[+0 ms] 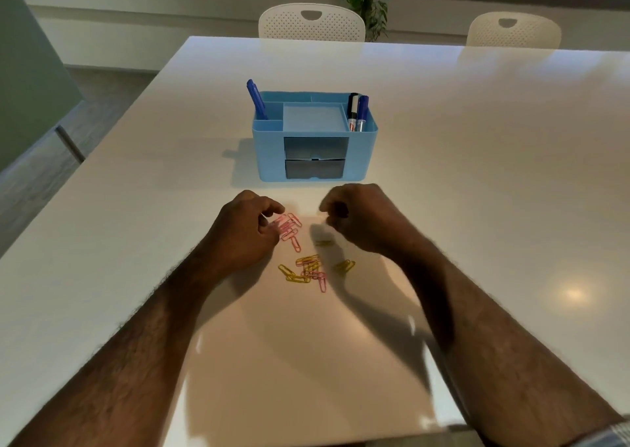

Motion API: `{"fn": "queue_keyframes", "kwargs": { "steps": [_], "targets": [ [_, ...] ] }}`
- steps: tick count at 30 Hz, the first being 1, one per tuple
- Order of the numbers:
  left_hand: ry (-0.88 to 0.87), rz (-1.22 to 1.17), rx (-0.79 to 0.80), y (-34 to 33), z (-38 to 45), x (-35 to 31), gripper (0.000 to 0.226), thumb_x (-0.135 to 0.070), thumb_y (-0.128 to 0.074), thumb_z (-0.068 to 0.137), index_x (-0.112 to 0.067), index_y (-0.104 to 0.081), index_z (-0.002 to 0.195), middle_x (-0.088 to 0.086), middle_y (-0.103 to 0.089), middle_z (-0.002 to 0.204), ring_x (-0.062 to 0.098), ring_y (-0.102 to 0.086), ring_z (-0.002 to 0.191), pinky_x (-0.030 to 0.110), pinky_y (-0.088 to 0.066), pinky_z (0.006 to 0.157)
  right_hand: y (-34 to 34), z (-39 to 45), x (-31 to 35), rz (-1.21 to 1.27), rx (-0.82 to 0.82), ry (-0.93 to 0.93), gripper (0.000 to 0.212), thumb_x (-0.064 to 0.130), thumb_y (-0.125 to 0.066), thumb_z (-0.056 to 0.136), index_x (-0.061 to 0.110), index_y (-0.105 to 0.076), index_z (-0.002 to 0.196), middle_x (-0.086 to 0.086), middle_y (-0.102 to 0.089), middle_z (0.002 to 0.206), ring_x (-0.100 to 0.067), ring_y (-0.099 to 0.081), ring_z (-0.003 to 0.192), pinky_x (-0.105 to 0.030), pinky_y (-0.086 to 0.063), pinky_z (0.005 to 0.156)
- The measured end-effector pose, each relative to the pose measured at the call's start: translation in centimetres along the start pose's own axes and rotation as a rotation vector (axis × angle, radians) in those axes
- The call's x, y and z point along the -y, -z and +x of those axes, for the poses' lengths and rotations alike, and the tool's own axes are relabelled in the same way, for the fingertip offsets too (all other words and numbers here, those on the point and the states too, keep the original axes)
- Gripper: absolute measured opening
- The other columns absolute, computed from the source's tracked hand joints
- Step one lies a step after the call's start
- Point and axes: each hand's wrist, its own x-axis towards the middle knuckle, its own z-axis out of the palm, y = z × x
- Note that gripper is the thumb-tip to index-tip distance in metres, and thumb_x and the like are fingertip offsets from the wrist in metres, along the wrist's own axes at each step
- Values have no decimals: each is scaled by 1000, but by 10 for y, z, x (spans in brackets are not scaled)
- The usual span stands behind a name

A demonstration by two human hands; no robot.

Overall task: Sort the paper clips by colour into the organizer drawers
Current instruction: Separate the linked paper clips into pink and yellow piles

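A blue desk organizer stands on the white table, its two grey drawers facing me and both pushed in. Several pink paper clips lie in a small heap under the fingertips of my left hand, whose curled fingers touch the heap. A mixed heap of yellow and pink clips lies nearer to me, with a stray yellow clip to its right. My right hand hovers to the right of the pink heap with fingers curled in; nothing shows in it.
Blue pens stand in the organizer's left slot and markers in its right slot. Two white chairs stand behind the far edge of the table. The table's left edge drops to the floor.
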Motion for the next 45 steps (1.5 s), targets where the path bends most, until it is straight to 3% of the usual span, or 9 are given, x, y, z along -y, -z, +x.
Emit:
{"fn": "queue_keyframes", "kwargs": {
  "steps": [3,6,12,18,20,24,30,36,45],
  "targets": [
    [-5,12,-30,3,-2,-3,22,-23,-71,81,-19,-66,102,-5,-52,100,13,-53,87,10,-39,57,13,-11,-20,-29,112,-36,24,15,-61,89,17,-66,112,0,-68,114,-7,-57,89,-12,-43,72],
    [-25,13,-1,0,-3,-6,19,-20,-68,83,-16,-68,101,-3,-55,100,15,-54,88,11,-39,56,11,-15,-24,-61,163,-20,24,22,-63,89,20,-66,112,3,-67,113,-6,-55,88,-11,-40,71],
    [-39,6,4,-2,-5,-8,20,-22,-67,84,-16,-67,103,-2,-54,100,13,-54,85,10,-39,55,-4,-11,-13,-75,138,58,20,26,-65,87,19,-69,105,2,-63,105,-6,-53,83,-10,-37,60],
    [-50,40,-5,-1,-5,-5,21,-24,-67,84,-16,-68,103,-3,-54,96,13,-52,81,10,-35,51,13,-18,-28,-164,54,-26,15,27,-65,86,21,-68,100,0,-62,104,-10,-54,86,-20,-47,70],
    [-52,43,-9,-1,-5,-4,22,-24,-67,84,-16,-68,104,-4,-54,96,13,-52,82,11,-34,50,20,-22,-25,-86,149,0,19,34,-66,84,25,-68,101,4,-60,104,-8,-53,86,-19,-44,69],
    [-58,47,-4,0,-5,-5,22,-24,-67,84,-15,-69,105,-2,-55,97,13,-52,82,11,-34,52,20,-27,-14,-23,389,36,22,35,-68,82,28,-68,103,7,-57,112,-10,-53,98,-25,-49,83],
    [-47,37,41,3,-8,-6,14,-24,-70,81,-19,-69,94,-4,-55,95,14,-56,86,11,-38,57,13,-22,-21,-97,244,19,18,32,-64,87,26,-67,104,5,-57,105,-9,-54,92,-20,-45,73],
    [-103,7,298,7,-17,-16,15,-32,-77,72,-25,-73,85,-6,-57,99,12,-55,91,20,-43,64,-6,-18,0,-48,180,124,25,33,-62,87,21,-68,108,6,-58,99,-6,-53,82,-16,-44,65],
    [-111,-15,324,7,-18,-18,20,-32,-79,69,-24,-74,86,-7,-55,96,9,-50,83,21,-43,65,-13,-18,4,-12,169,141,26,26,-63,89,23,-65,114,4,-60,105,-7,-53,84,-11,-36,60]
  ]
}}
